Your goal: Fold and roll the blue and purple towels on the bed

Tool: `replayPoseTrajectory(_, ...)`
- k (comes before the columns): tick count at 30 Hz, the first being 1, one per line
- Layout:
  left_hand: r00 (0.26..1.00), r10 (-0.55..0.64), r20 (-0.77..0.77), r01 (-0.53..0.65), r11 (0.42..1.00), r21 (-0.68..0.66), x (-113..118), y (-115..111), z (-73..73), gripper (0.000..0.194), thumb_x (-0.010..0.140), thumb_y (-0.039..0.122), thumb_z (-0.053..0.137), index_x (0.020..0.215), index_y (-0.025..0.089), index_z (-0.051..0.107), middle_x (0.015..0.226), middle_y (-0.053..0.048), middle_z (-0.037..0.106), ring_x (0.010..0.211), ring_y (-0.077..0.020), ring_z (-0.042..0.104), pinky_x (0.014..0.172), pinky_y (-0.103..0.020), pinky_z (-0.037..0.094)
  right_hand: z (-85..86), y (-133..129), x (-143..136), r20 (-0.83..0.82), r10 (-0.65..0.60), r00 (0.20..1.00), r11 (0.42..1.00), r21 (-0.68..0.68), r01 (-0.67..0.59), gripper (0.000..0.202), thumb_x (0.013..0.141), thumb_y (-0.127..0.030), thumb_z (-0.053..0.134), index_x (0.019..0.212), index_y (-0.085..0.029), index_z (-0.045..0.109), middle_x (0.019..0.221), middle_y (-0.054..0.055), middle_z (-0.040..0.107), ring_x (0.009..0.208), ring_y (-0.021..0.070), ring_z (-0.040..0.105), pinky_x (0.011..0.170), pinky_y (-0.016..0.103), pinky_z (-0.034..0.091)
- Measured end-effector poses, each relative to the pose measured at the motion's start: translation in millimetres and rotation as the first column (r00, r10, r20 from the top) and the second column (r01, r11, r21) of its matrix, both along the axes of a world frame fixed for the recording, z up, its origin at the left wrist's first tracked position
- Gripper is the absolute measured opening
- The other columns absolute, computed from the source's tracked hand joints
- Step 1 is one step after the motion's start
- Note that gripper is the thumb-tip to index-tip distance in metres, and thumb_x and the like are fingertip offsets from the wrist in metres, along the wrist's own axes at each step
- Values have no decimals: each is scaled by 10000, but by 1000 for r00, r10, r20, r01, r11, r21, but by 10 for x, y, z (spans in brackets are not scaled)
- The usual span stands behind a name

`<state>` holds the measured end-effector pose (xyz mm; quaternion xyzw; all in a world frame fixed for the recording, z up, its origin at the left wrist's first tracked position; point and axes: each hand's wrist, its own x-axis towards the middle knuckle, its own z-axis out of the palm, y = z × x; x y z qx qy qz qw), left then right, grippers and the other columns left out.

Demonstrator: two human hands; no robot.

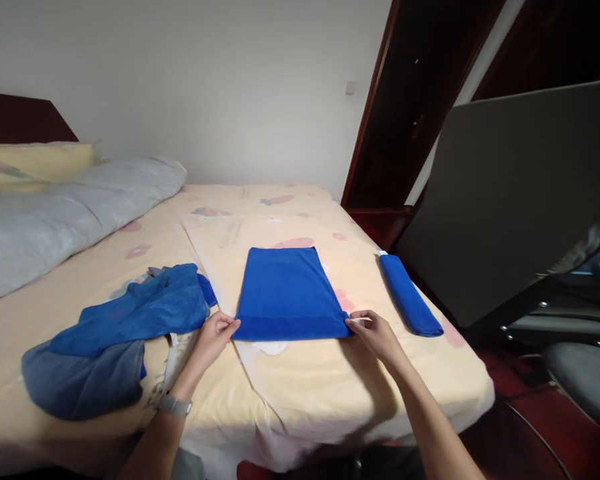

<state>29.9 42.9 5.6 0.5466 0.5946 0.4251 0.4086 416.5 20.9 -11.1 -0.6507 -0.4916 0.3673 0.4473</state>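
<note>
Blue cloth [285, 283] flat, left of the folded blue strip [411, 297]; both hands on near corners.
Left hand [216, 335] pinches the corner farther from the strip, right hand [377, 337] the corner closer to it; hands apart, neither nearer the cloth. Near edge runs crosswise between them, cloth extends away. Long axis unclear, foreshortened.

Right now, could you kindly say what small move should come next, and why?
Probably fold the flat blue cloth's near edge away from you: your left hand and right hand pinch its near corners, and a narrow blue bundle lies to the right.
</note>
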Motion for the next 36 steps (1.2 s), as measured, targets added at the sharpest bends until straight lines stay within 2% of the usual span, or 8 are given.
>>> replayPoseTrajectory(10,965,-184,-187,179,983,-40,-84,-343,-54,296,815,505,594,750,237,487,524,88,489,436,-108,495,425,-214,357,42,-271,85,204,77,976,991,-122,-53,222,749,-404,645,859,-210,642,812,65,778,790,252,724,653,288,484)
replayPoseTrajectory(16,972,-138,-193,143,990,9,-48,-424,29,296,824,524,584,773,240,515,618,48,555,540,-141,560,497,-234,416,116,-317,25,293,57,954,996,-79,-35,174,771,-385,599,855,-237,634,804,56,777,782,268,721,644,298,468)
replayPoseTrajectory(20,895,-157,-416,187,982,32,-65,-455,64,254,835,465,575,722,244,519,586,47,543,562,-153,557,540,-249,400,192,-365,-41,452,94,887,991,-132,-38,178,795,-338,575,942,-261,639,840,54,770,800,278,711,645,316,470)
replayPoseTrajectory(22,840,-80,-537,161,981,105,-91,-469,97,250,853,457,564,724,245,536,601,37,559,581,-162,566,575,-264,415,267,-394,-59,561,39,827,999,-38,-22,243,801,-328,581,1028,-262,635,954,80,754,903,298,696,722,350,495)
replayPoseTrajectory(25,786,39,-616,181,939,291,-125,-483,180,225,874,451,556,785,251,607,763,-16,655,754,-198,633,741,-300,483,362,-436,-63,643,96,760,961,138,-238,254,820,-291,558,1053,-260,654,1202,94,665,1143,303,601,943,408,471)
replayPoseTrajectory(29,741,-229,-631,452,865,217,-140,-471,236,271,774,366,689,1040,313,706,1176,-39,688,1137,-255,604,1024,-345,448,332,-453,-74,639,385,666,857,21,-515,494,695,-142,574,1167,-270,647,1345,66,575,1253,284,517,1048,416,427)
replayPoseTrajectory(32,712,-363,-602,517,850,98,-145,-447,217,369,770,274,654,1130,337,700,1267,-26,666,1191,-261,585,1065,-356,428,267,-419,-68,586,383,714,881,2,-473,548,664,-90,525,1175,-255,638,1281,65,618,1190,265,564,1016,395,450)
replayPoseTrajectory(36,777,-336,-533,441,894,80,-161,-390,184,303,816,301,584,1092,281,705,1172,-54,712,1067,-245,640,977,-336,485,257,-316,-17,408,365,837,917,-3,-399,321,803,-233,553,1103,-242,667,1079,54,716,969,249,670,852,341,520)
